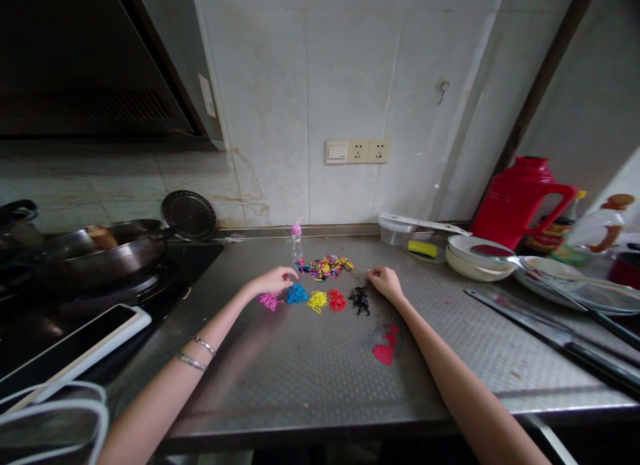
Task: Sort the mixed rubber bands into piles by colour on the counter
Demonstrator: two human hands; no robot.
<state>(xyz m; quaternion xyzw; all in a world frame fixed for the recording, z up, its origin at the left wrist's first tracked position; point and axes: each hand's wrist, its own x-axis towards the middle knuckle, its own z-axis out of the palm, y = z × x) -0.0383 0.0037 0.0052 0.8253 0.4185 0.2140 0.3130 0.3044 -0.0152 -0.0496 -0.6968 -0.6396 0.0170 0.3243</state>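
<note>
While the left hand (275,279) is near the blue pile (297,293), fingers bent and apart, the right hand (386,282) is curled beside the mixed pile (327,267); whether it grips anything cannot be told. On the metal counter (280,371), nearer the person, lie pink (270,301), blue, yellow (317,301), red (337,299) and black (359,300) piles of small bands.

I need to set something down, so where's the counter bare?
Bare counter lies between the left forearm and the red patch, and between the right forearm and the black-handled knife. It's crowded around the colored piles and, farther right, around the bowls.
</note>
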